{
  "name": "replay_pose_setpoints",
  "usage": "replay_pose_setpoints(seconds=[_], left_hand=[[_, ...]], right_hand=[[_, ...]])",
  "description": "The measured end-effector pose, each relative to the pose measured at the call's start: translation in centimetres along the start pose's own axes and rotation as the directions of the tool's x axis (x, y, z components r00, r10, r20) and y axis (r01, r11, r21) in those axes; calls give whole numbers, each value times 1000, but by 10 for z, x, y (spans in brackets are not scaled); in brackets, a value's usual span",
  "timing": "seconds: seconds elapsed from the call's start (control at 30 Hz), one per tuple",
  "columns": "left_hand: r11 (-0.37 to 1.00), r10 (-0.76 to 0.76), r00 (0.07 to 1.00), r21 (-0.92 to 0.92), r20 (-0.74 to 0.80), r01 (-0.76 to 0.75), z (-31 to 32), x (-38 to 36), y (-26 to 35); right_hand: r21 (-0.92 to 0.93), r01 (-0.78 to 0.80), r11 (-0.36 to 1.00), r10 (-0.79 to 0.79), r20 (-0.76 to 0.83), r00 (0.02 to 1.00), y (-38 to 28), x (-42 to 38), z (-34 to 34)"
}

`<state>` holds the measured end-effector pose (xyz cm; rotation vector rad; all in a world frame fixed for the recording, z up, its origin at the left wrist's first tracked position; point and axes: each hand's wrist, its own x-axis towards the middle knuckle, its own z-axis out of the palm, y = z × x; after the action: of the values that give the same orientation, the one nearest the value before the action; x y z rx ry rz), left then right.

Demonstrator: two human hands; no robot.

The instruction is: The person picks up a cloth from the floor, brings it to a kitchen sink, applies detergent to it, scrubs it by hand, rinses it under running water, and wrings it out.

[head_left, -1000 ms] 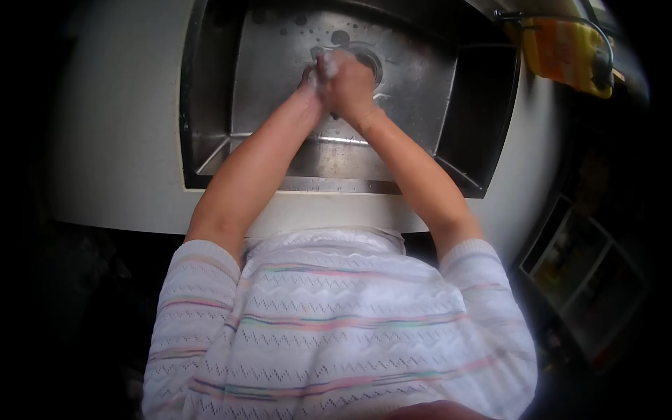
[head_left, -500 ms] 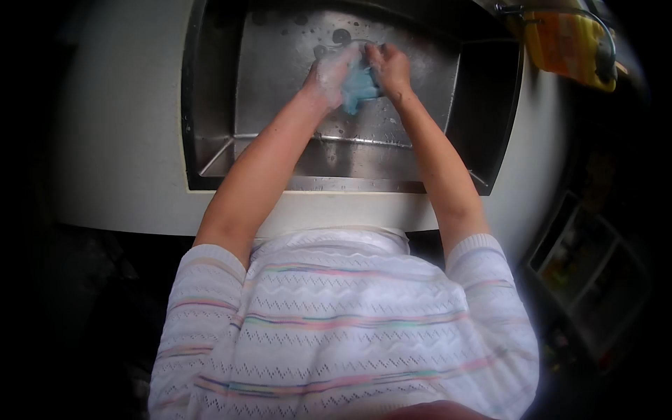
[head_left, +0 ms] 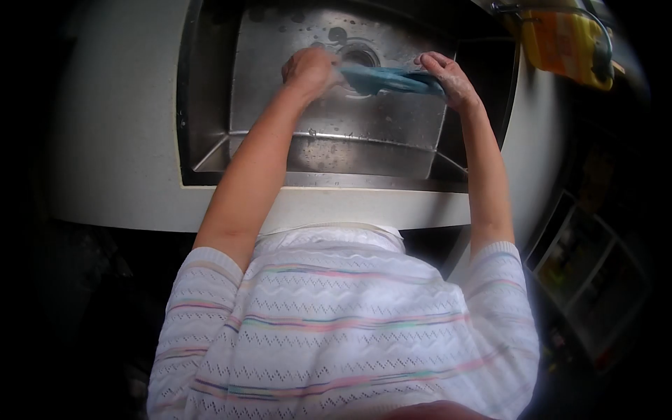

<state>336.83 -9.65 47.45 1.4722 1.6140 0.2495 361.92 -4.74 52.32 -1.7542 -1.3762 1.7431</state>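
A wet-looking blue cloth [head_left: 395,80] is stretched sideways between my hands, above the floor of the metal sink [head_left: 280,112]. My left hand [head_left: 311,70] is closed around the cloth's left end. At the other end my right hand [head_left: 448,78] grips the cloth, its thumb and fingers bent around it, with a trace of suds on the skin. Behind the cloth lies the round drain [head_left: 358,59], partly covered by it. Motion blurs the cloth near my left hand.
A pale countertop [head_left: 119,119] surrounds the sink on the left and front. At the upper right, a yellow-orange container [head_left: 560,42] stands by a curved metal rod or handle. Darker shelving or a rack [head_left: 588,259] is low on the right. Water drops dot the sink floor.
My hands have moved apart, the right one further right and the left one left. The cloth, bunched between them before, is now pulled out lengthwise, and the drain has come into sight.
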Motion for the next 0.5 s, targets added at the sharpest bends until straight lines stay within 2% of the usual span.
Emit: replay_pose_setpoints(seconds=[0.03, 0.07, 0.1, 0.13, 0.17, 0.2, 0.23, 0.27, 0.33, 0.43, 0.5], left_hand=[[974, -16, 1000, -226, -1, 15, 0, 7, -6], [899, -37, 999, -437, 3, 34, -1, 17, -14], [781, -54, 999, -623, 5, 45, -4, 19, -15], [572, -76, 995, -815, 61, 94, -3, 20, -13], [315, -80, 990, -939, 120, 139, -1, 20, -12], [33, -66, 983, -984, 171, 173, 0, 19, -10], [-74, -6, 981, -978, 194, 193, 3, 20, -12], [-121, -32, 983, -977, 182, 177, 6, 21, -12], [-212, -85, 983, -967, 164, 143, 12, 20, -3], [-172, -237, 932, -956, 273, 237, 21, 21, -2], [-343, -187, 926, -905, 329, 252, 21, 25, -6]], right_hand=[[-170, 67, 983, -32, 204, 979, 4, -7, 2], [-387, 59, 920, 74, 319, 945, -10, -23, 12], [-445, 66, 893, 119, 375, 919, -9, -30, 22], [-502, 74, 862, 171, 423, 890, -6, -32, 26], [-326, -10, 945, 140, 376, 916, -2, -30, 24], [-133, -77, 988, 117, 321, 940, 5, -25, 22], [69, -131, 989, 108, 262, 959, 12, -19, 21], [264, -104, 959, 40, 234, 971, 18, -10, 22], [475, -162, 865, 41, 253, 966, 19, 0, 32], [540, -188, 820, 37, 278, 960, 15, 16, 47], [367, -62, 928, -26, 230, 973, 6, 23, 68]])
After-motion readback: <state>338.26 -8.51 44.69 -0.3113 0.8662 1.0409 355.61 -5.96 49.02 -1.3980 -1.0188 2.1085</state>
